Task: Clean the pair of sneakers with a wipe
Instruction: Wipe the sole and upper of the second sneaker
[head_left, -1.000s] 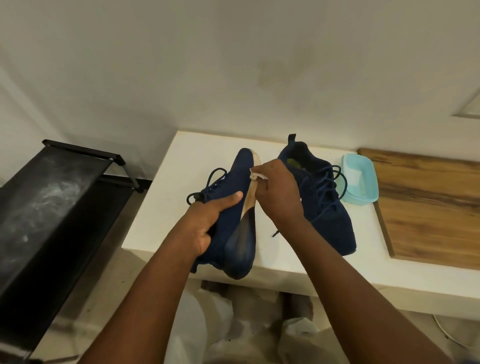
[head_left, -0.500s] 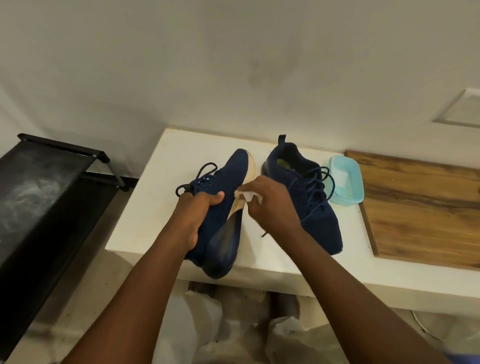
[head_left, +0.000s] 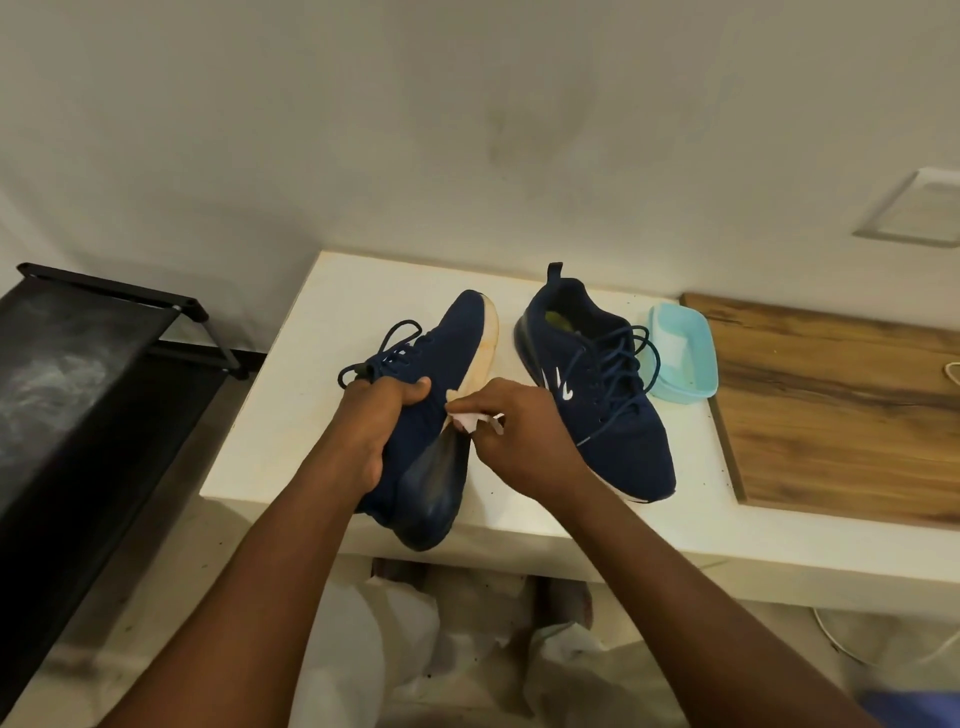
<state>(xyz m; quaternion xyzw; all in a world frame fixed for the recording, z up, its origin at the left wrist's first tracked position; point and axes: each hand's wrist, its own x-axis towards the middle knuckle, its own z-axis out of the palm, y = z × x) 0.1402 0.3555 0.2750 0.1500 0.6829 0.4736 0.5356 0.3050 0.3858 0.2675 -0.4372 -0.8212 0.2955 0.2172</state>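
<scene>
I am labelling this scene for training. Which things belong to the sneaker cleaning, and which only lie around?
Job: held navy sneaker, white wipe, second navy sneaker, left hand, right hand, perhaps the light blue tub.
Lying about: wooden board, black rack.

I saw soft, rather dim indoor light, faint shadows on the white desk (head_left: 311, 332), bowed edges and blurred lower corners.

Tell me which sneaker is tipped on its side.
The sneaker in the left hand: it lies tipped, sole edge facing the wipe in the right hand. The other sneaker stands upright on the white table.
</scene>
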